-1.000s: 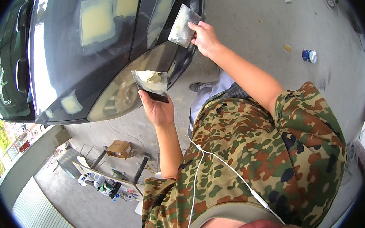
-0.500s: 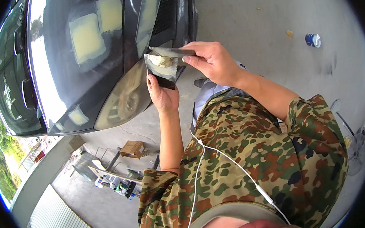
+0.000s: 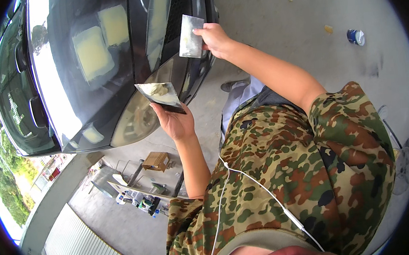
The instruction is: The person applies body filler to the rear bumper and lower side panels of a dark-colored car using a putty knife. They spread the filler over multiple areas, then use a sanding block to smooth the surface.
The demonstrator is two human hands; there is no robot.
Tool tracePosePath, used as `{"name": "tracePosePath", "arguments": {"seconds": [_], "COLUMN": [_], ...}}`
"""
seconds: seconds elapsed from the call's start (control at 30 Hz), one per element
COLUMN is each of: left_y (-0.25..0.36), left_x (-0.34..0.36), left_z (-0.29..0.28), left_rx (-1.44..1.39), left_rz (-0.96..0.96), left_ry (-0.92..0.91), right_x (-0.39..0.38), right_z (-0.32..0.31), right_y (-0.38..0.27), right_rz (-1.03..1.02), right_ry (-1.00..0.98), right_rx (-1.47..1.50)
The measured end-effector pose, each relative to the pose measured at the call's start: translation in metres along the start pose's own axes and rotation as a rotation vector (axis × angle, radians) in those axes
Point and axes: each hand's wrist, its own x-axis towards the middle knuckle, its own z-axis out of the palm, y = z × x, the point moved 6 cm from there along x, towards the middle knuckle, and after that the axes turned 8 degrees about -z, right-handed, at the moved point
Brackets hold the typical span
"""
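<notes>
My left hand [image 3: 176, 122] grips a dark flat plate [image 3: 170, 103] from below, a putty board or broad spreader, with a lump of cream body filler [image 3: 155, 89] on it. In my right hand [image 3: 215, 40] is a thin grey putty spreader [image 3: 191, 36], pinched by its right edge, its broad face turned toward me. The spreader is in front of the front end of a dark car [image 3: 87, 12]; whether it touches the body I cannot tell. Pale yellow filler patches [image 3: 93, 52] show on the car's hood, and a hazy headlight [image 3: 135, 115] lies behind the plate.
A blue can [image 3: 355, 37] lies on the concrete floor [image 3: 277, 18] at the right. Lower left are a cardboard box [image 3: 156, 161] and a bench [image 3: 133, 191] with several bottles. A standing fan [image 3: 404, 165] is at the far right. White earphone cords hang over my camouflage shirt.
My right hand has lifted the spreader away from the plate toward the car's front and turned its face to me. The left hand with the plate has shifted slightly left and down.
</notes>
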Motion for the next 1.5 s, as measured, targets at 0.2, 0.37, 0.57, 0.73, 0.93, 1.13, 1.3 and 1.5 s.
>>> {"name": "tracePosePath", "arguments": {"seconds": [0.2,0.37,0.57,0.73,0.93,1.13,1.3,1.5], "left_y": [-0.002,0.001,-0.003,-0.008,-0.01,-0.007,0.002,0.021], "left_x": [-0.01,-0.021,-0.029,-0.035,-0.041,-0.04,-0.039,-0.028], "left_z": [0.023,0.019,0.007,0.007,0.006,0.007,0.012,0.011], "left_rx": [-0.053,-0.004,-0.018,-0.018,-0.008,-0.051,-0.089,-0.068], "left_rz": [0.024,0.068,0.077,0.078,0.086,0.074,0.075,0.06], "left_ry": [0.039,0.081,0.085,0.081,0.02,-0.053,-0.062,-0.091], "right_x": [0.027,0.028,0.036,0.035,0.032,0.042,0.064,0.018], "right_z": [0.028,0.036,0.032,0.031,0.03,0.034,0.02,0.037], "right_y": [0.015,0.021,0.031,0.038,0.029,0.0,-0.036,-0.075], "right_rz": [0.088,0.088,0.094,0.095,0.093,0.044,-0.027,-0.192], "right_ry": [0.132,0.17,0.123,0.127,0.105,0.201,0.233,-0.053], "right_rx": [0.071,0.093,0.077,0.07,0.077,0.076,0.096,-0.007]}}
